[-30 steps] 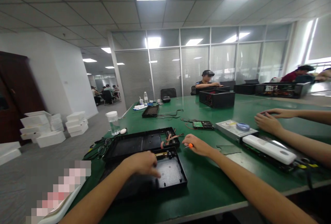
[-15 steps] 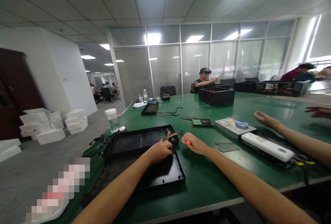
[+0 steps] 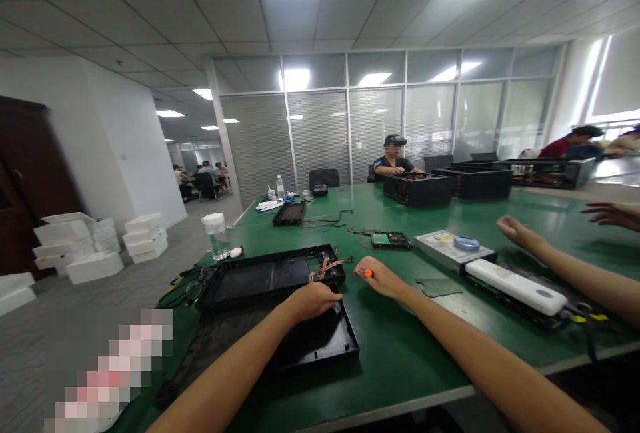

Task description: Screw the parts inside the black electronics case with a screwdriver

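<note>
"Hands?"
"Apart: right hand grips an orange tool; left hand curls over the near tray, its hold unclear."
"Step?"
"Work inside that tray, I'd judge. It lies on the table, before the far tray."
"Next move?"
"Calls for care around the far tray's wires."

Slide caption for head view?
Left hand over the nearer black tray, right hand beside it holding an orange-ended tool.
</note>
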Available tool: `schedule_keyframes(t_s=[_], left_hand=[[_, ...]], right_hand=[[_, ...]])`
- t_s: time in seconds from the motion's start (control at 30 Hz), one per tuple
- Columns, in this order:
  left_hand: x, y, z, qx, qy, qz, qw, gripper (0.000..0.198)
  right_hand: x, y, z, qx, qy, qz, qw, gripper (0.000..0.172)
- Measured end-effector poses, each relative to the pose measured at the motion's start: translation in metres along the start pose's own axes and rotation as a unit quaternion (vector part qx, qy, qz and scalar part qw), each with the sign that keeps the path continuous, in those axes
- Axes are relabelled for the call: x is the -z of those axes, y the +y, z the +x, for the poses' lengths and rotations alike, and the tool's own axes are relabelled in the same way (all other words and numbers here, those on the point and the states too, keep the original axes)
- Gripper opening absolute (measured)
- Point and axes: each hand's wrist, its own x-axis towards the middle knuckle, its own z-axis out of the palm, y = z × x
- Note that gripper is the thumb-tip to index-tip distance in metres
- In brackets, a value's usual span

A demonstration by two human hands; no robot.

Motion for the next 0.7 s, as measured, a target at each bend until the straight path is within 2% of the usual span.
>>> schedule_keyframes(t_s=[0.1,0.23,0.33,0.43,0.5,0.63,0.7], left_hand=[[0.001,-0.003,-0.002,-0.004,-0.030,-0.025,0.999,0.019],[0.002,-0.003,-0.004,-0.017,-0.036,-0.040,0.998,0.016],[0.002,-0.002,-0.004,-0.055,-0.036,-0.008,0.998,0.014],[0.002,-0.001,-0.005,-0.063,-0.037,0.029,0.997,0.014],[0.003,0.000,-0.004,-0.052,-0.012,0.037,0.998,0.017],[0.002,0.002,0.000,0.009,0.082,0.047,0.995,0.021],[-0.002,0.001,0.003,0.037,0.091,0.054,0.994,0.020]], right_hand=[[0.002,0.003,-0.001,-0.026,0.004,-0.007,1.000,0.031],[0.002,0.005,-0.002,-0.047,0.003,-0.012,0.999,0.031],[0.000,0.010,-0.003,-0.075,0.021,-0.017,0.997,0.029],[-0.001,0.016,-0.003,-0.107,0.044,-0.029,0.993,0.028],[-0.001,0.019,-0.003,-0.114,0.046,-0.034,0.992,0.028],[-0.004,0.021,-0.003,-0.114,0.047,-0.042,0.991,0.027],[-0.004,0.020,-0.003,-0.113,0.046,-0.042,0.992,0.026]])
